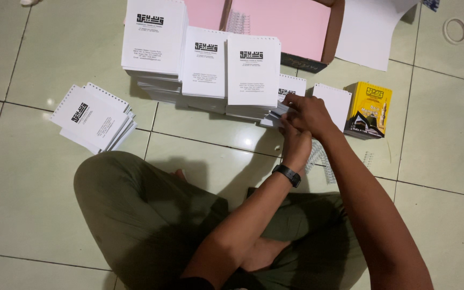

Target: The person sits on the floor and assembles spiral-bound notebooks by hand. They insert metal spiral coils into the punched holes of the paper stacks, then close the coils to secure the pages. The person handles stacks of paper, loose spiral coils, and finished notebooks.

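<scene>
I sit cross-legged on a tiled floor. My left hand (295, 144), a black watch on its wrist, and my right hand (308, 111) meet over a small stack of punched white booklet pages (278, 111); both hold it by its right edge. The stack lies just right of three tall piles of white printed booklets (253, 70). A loose white wire binding coil (318, 153) rests on the floor under my arms.
A smaller fanned pile of booklets (93, 117) lies at left. A yellow-covered stack (369, 110) and a blank white punched pad (335, 102) sit at right. Behind are a box of pink sheets (296, 27), loose white paper (366, 32) and a tape ring (454, 30).
</scene>
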